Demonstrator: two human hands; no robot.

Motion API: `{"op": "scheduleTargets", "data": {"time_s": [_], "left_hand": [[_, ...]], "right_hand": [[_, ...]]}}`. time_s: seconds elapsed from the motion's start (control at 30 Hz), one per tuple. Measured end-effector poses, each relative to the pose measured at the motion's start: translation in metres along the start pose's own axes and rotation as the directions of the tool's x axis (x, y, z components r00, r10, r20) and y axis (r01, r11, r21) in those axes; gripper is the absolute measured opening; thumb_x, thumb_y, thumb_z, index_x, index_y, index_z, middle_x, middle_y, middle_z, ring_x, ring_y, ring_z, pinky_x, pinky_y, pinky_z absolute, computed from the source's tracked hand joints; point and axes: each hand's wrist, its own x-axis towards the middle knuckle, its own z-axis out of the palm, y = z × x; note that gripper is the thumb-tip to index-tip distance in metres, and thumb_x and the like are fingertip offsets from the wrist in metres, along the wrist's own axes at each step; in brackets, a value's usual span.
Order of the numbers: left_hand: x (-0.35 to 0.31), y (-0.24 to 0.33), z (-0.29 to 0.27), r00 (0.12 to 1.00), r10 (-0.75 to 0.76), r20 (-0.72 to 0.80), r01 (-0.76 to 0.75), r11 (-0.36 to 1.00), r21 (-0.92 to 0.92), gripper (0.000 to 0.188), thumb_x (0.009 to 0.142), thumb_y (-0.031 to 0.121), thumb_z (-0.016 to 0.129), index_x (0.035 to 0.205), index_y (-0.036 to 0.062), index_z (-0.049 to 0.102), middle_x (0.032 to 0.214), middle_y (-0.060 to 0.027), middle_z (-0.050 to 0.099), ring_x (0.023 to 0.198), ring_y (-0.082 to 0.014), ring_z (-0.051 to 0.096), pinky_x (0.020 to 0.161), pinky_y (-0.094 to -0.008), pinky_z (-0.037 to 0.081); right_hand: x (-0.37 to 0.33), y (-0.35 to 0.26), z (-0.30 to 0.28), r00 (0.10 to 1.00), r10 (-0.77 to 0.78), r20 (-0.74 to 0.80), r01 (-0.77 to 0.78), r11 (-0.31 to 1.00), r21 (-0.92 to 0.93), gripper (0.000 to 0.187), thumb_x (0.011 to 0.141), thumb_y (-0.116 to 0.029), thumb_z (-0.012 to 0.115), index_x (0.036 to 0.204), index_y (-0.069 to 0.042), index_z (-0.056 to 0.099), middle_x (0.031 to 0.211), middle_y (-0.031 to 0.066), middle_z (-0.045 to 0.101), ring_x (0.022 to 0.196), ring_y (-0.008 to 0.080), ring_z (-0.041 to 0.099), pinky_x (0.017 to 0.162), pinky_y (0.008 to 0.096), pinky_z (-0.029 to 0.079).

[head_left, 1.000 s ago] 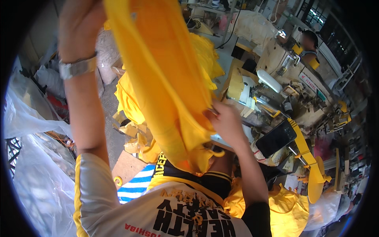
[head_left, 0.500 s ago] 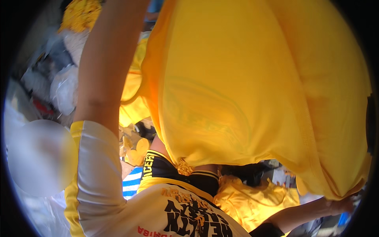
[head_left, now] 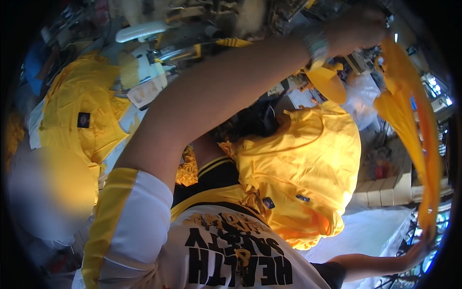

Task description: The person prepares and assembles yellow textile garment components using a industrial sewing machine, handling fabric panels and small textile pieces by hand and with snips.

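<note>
A yellow garment (head_left: 406, 111) hangs bunched and stretched long at the far right of the view. My left arm reaches across to the upper right, and my left hand (head_left: 358, 29) is closed at the garment's upper end. At the lower right, my right hand (head_left: 419, 250) is closed at its other end; the fingers are dark and small there. A pile of yellow shirts (head_left: 308, 159) with small dark labels rests beside my lap, on the right. More yellow shirts (head_left: 82, 106), one with a dark square label, lie at the left.
Clear plastic sheeting (head_left: 365, 231) spreads below the shirt pile. Cardboard boxes (head_left: 385, 190) stand to the right. A sewing machine seems to stand among clutter at the top, near a white tube-shaped lamp (head_left: 140, 31). A blurred pale round thing (head_left: 53, 192) blocks part of the left.
The yellow garment, spread wide before me, has moved to the far right and is now bunched narrow. My left arm has swung rightward, and the view has turned, uncovering the shirt pile.
</note>
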Motion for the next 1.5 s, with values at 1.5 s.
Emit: {"op": "scheduleTargets", "data": {"time_s": [1.5], "left_hand": [[-0.465,0.197,-0.23,0.775,-0.04,-0.63,0.605,-0.239,0.76,0.019,0.078,-0.004,0.067,0.095,0.0016,0.063,0.1,-0.0089,0.064,0.091,-0.0254,0.06,0.082,-0.0353,0.048]], "right_hand": [[-0.263,-0.603,0.451,0.087,-0.995,-0.055,-0.148,-0.068,0.987,0.031,0.086,-0.018,0.067,0.113,-0.005,0.06,0.091,0.0111,0.063,0.074,0.0291,0.063,0.065,0.0372,0.05]]}}
